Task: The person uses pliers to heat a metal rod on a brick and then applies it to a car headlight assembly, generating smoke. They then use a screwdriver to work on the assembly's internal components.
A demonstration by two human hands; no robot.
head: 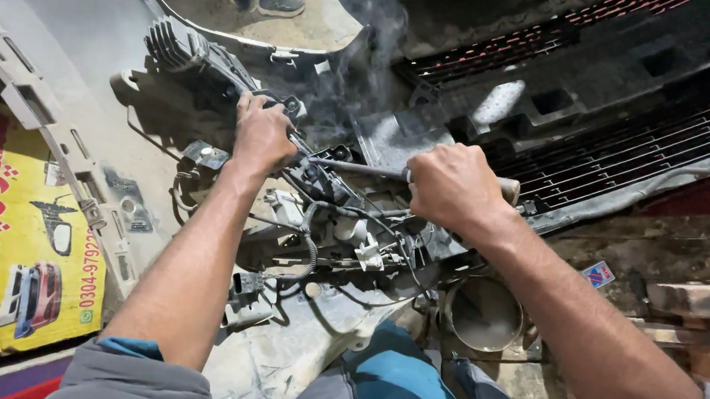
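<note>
One camera only, worn on the person's head, looks steeply down and forward from close above the headlight housing (329,222), with the black grille (622,134) beyond it to the right.

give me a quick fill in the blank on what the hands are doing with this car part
1. The right hand is closed around the handle of a long metal ____ tool.
2. The left hand grips the black ____ assembly from above.
3. Wisps of ____ rise above the part.
4. At the left edge lies a ____ poster showing cars.

Missing words: rod-like; wired; smoke; yellow
</note>
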